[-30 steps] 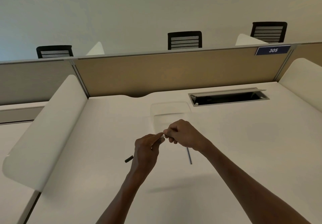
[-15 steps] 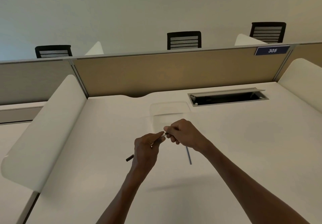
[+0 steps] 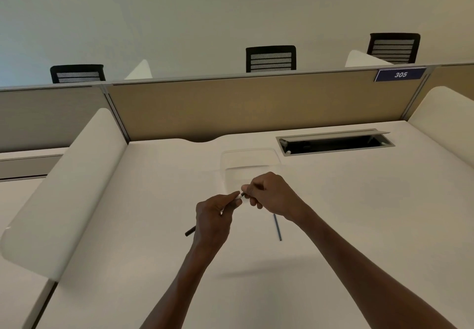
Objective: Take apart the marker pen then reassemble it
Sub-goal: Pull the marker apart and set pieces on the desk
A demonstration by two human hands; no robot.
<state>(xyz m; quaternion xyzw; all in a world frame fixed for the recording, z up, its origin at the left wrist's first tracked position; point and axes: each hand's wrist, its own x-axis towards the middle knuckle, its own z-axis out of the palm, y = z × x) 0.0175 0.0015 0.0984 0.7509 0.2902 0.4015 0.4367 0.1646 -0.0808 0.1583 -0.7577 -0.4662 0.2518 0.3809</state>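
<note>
One readable sign here: white numerals "305" on a blue plate (image 3: 400, 74), fixed at the partition's (image 3: 256, 105) top right corner

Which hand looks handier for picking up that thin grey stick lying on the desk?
Probably the right hand: the thin grey stick lies just beneath its wrist, while the left hand grips the white marker barrel.

I read this as an open-plan office. White desk (image 3: 333, 200) boxed in by a tan partition (image 3: 243, 108), numbered plate "305" (image 3: 400, 74), cable hatch (image 3: 333, 143) in the desktop, mesh-backed chairs (image 3: 270, 58) beyond the divider.
</note>
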